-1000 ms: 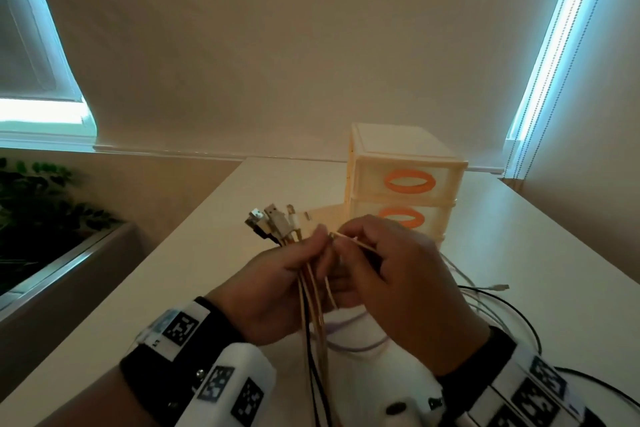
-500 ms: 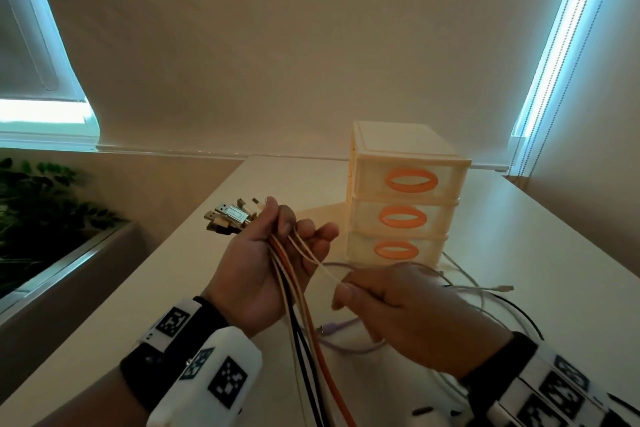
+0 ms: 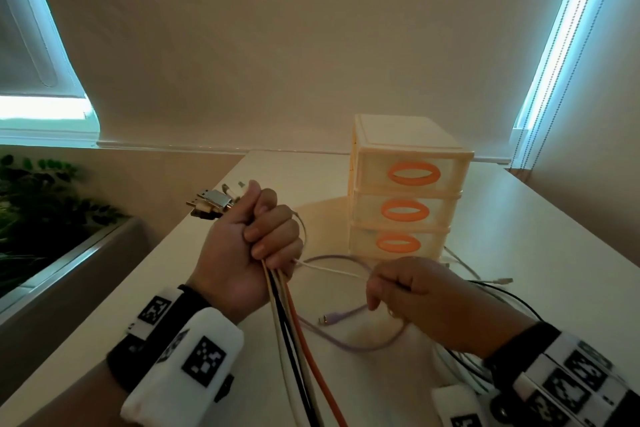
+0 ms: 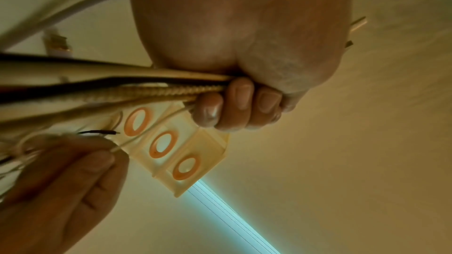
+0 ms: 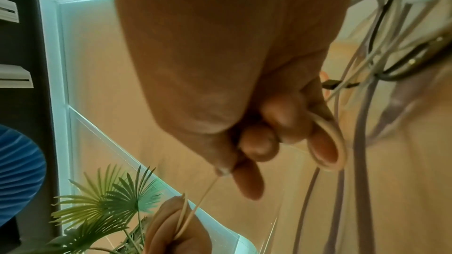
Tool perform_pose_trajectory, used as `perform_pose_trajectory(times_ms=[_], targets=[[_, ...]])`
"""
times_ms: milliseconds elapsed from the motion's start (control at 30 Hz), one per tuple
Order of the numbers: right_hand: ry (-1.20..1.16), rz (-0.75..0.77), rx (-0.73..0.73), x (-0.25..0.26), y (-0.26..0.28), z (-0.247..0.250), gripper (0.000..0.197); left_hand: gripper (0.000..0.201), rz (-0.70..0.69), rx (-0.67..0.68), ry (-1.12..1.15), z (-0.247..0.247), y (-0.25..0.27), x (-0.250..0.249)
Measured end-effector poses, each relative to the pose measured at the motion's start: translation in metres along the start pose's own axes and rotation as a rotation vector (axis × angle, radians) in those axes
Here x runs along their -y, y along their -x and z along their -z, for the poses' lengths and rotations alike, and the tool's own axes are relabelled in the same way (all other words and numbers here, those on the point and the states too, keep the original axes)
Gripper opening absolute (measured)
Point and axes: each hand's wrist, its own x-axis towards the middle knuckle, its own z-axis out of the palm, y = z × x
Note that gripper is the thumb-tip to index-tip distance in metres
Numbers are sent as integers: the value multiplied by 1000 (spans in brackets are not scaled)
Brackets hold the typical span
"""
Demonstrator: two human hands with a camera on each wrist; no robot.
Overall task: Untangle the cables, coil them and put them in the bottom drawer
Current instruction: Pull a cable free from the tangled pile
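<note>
Pale tabletop (image 3: 554,270) under a cream wall carried a three-drawer unit (image 3: 408,191) with orange oval handles, all drawers closed, its bottom drawer (image 3: 398,243) just beyond the knuckles of the right hand (image 3: 433,302). Left hand (image 3: 242,253) was clenched into a fist around a bundle of cables (image 3: 294,340), white, black, cream and orange. Their long axis ran up through the fist: plugs (image 3: 211,204) stuck out past the thumb side, pointing up and away to the left, while the strands dropped below the little finger toward the wearer and left the picture at its lower edge. One thin white cable (image 3: 329,269) led from the left fingers across to the right hand, which pinched it between thumb and curled fingers; in the right-wrist view it looped round a fingertip (image 5: 325,150). A lilac cable (image 3: 346,315) lay loose on the table below that hand. Behind the right wrist more cables (image 3: 485,288) tangled, partly hidden by the hand; their count could not be made out.
</note>
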Motion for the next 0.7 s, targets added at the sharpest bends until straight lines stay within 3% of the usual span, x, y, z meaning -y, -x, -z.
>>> perform_pose_trajectory(times_ms=[67,133,233,300,400,567,633,700], targets=[[-68,-20,-43,-1,-1,4,25,44,16,31,13,-3,1,-2],[8,-58,-89,-2,-3,5,26,44,63,59,-7,-6,0,1],[24,-128,-263,-3,-9,4,31,43,219,88,-88,-10,1,12],[-142,-166,-387,0,-12,3,35,44,342,92,-222,-11,3,23],[-330,-112,-437,19,-11,-5,28,47,466,70,-433,-19,5,38],[-99,242,-473,27,-3,-11,11,47,337,-79,-446,-20,3,37],[-11,331,-398,28,-3,-13,7,47,216,-139,-459,-20,1,36],[-25,325,-248,34,-3,-18,10,47,120,-208,-376,-24,-3,37]])
